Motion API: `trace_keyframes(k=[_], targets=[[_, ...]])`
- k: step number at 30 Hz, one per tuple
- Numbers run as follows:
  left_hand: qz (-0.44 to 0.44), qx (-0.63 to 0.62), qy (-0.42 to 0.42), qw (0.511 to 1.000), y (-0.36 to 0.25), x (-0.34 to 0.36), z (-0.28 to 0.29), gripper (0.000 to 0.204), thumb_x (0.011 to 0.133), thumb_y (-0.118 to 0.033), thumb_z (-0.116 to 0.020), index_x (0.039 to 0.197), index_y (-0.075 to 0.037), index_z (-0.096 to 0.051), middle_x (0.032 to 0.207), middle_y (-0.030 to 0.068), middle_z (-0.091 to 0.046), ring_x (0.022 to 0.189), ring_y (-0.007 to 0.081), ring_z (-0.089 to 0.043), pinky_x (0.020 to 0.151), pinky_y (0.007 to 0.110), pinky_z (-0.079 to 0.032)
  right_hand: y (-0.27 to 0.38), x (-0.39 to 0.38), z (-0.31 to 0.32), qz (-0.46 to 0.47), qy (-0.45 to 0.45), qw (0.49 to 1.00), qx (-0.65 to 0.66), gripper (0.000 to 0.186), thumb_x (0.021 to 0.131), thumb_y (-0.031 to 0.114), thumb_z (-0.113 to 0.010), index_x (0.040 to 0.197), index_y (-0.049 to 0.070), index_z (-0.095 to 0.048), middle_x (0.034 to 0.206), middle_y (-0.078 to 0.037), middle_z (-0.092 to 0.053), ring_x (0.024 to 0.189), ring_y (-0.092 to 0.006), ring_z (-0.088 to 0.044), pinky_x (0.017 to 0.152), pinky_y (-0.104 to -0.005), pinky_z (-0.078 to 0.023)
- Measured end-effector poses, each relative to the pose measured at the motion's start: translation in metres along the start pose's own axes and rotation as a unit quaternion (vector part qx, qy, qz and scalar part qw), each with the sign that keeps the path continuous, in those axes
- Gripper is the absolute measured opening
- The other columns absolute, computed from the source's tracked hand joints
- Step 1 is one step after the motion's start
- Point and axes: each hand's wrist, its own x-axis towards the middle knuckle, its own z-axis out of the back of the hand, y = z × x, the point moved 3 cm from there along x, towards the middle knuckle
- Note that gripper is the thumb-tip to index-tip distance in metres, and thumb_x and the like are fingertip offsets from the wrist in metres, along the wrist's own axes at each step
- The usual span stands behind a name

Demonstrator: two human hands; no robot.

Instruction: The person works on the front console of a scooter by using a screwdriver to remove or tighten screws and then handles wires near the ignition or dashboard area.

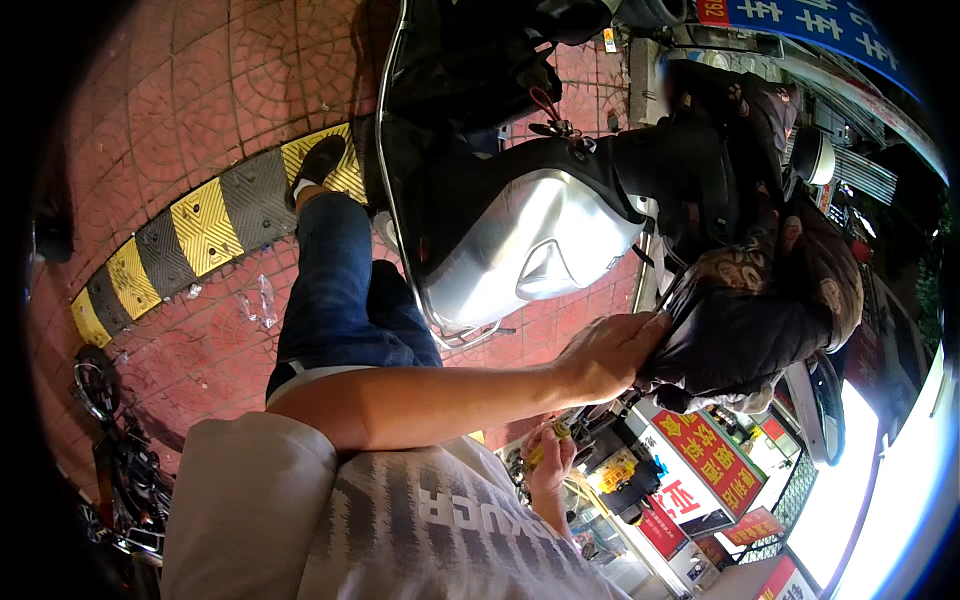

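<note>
A scooter with a silver side panel [535,245] and a black seat stands in front of me. A dark quilted cover with a brown pattern [745,320] hangs over its handlebar end. My left arm reaches across my body, and my left hand [608,360] is closed at the edge of this cover; its fingertips are partly hidden there. Lower down, my right hand [550,458] is held near my body, away from the scooter. Its fingers are wrapped around a small yellow object [537,456], too small in the picture to name.
A black-and-yellow speed bump [205,225] crosses the red paving [200,110], with my foot on it. Clear plastic litter [262,300] lies nearby. Parked bikes [125,470] stand at lower left. A round-backed mirror [815,157] and lit shop signs [705,455] are on the right.
</note>
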Motion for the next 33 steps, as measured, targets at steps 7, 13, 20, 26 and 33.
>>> trace_keyframes(k=[7,13,20,26,33], targets=[[-0.042,0.015,-0.015,0.999,0.001,0.002,-0.001,0.054,0.114,-0.039,-0.032,0.099,0.001,-0.066,0.077,0.0094,-0.065,0.071,0.0167,-0.061,0.071,0.035,-0.049,0.0,-0.001,-0.003,0.005,0.06,0.998,-0.014,0.05,0.102,0.049,-0.063,0.087,0.001,-0.06,0.069,-0.005,-0.057,0.057,-0.0147,-0.055,0.051,-0.027,-0.044],[-0.07,0.028,-0.027,0.997,0.004,0.003,0.0,0.053,0.114,-0.038,-0.033,0.1,0.0,-0.066,0.08,0.0118,-0.066,0.072,0.018,-0.061,0.074,0.036,-0.049,-0.008,0.007,0.005,0.027,0.068,0.997,-0.022,0.054,0.102,0.054,-0.061,0.088,0.001,-0.06,0.07,-0.006,-0.057,0.057,-0.0148,-0.055,0.05,-0.0274,-0.044],[-0.058,0.012,-0.035,0.998,0.01,0.005,-0.002,0.054,0.114,-0.039,-0.033,0.103,0.0,-0.068,0.082,0.0105,-0.068,0.076,0.0177,-0.062,0.077,0.036,-0.049,-0.005,0.007,-0.006,0.03,0.07,0.997,-0.02,0.054,0.102,0.054,-0.059,0.088,0.002,-0.06,0.071,-0.007,-0.058,0.057,-0.0158,-0.055,0.051,-0.0275,-0.044],[-0.078,0.048,-0.048,0.995,0.008,0.003,-0.002,0.052,0.114,-0.037,-0.034,0.108,0.001,-0.069,0.086,0.0121,-0.07,0.082,0.0183,-0.064,0.08,0.035,-0.05,-0.015,0.029,0.001,0.04,0.046,0.997,-0.038,0.056,0.102,0.057,-0.057,0.086,0.003,-0.058,0.067,-0.006,-0.056,0.056,-0.0142,-0.055,0.049,-0.0267,-0.044],[-0.051,-0.003,-0.045,0.998,0.005,0.005,-0.004,0.05,0.112,-0.039,-0.038,0.1,0.0,-0.065,0.081,0.0167,-0.067,0.078,0.0282,-0.065,0.077,0.043,-0.05,-0.017,0.04,-0.002,0.092,0.016,0.993,-0.072,0.048,0.104,0.053,-0.057,0.089,0.007,-0.06,0.063,-0.001,-0.057,0.05,-0.0121,-0.054,0.046,-0.0265,-0.039]])
